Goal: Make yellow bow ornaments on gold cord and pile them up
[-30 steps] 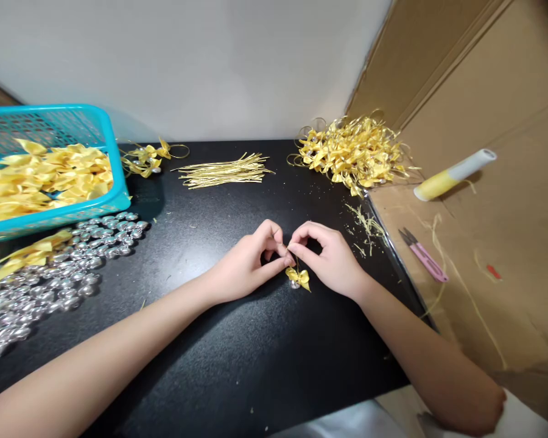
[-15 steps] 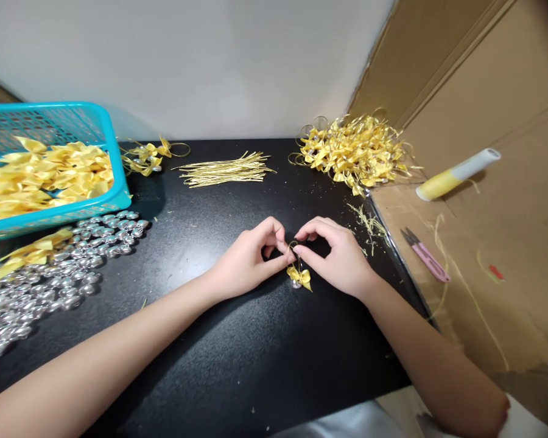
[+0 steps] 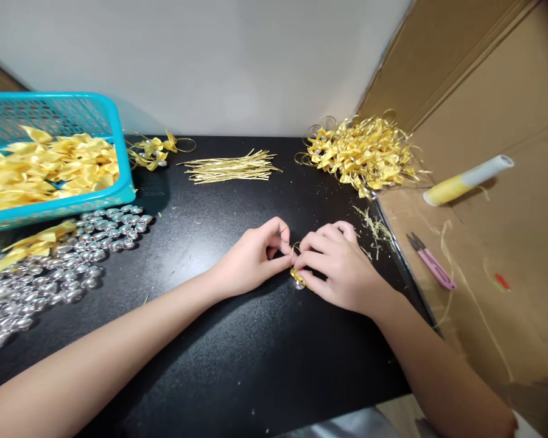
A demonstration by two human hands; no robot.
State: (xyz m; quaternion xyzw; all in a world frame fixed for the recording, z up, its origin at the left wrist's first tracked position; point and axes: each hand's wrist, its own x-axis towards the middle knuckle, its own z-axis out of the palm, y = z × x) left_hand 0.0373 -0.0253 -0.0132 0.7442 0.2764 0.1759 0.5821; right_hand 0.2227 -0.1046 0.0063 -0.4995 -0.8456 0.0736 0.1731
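Between my hands is a small yellow ribbon bow (image 3: 296, 277) with a shiny silver bead (image 3: 299, 284) below it and a loop of thin gold cord (image 3: 296, 246) above. My left hand (image 3: 269, 249) pinches the cord between thumb and fingertips, close above the bow. My right hand (image 3: 335, 264) is curled over the bow's right side, with its thumb and fingertips on it. Those fingers hide much of the bow, and the exact pinch point is too small to see.
A turquoise basket (image 3: 126, 182) of yellow bows stands at left behind silver beads (image 3: 68, 274). Gold cords (image 3: 232, 167) lie at the back. Finished-looking bows (image 3: 365, 152) are heaped back right, near cord scraps (image 3: 374, 228). Pink snips (image 3: 432, 261) and a tube (image 3: 468, 180) rest on cardboard.
My right hand has shifted from the cord loop down onto the bow, covering most of it. My left hand keeps its pinch. The view has moved slightly.
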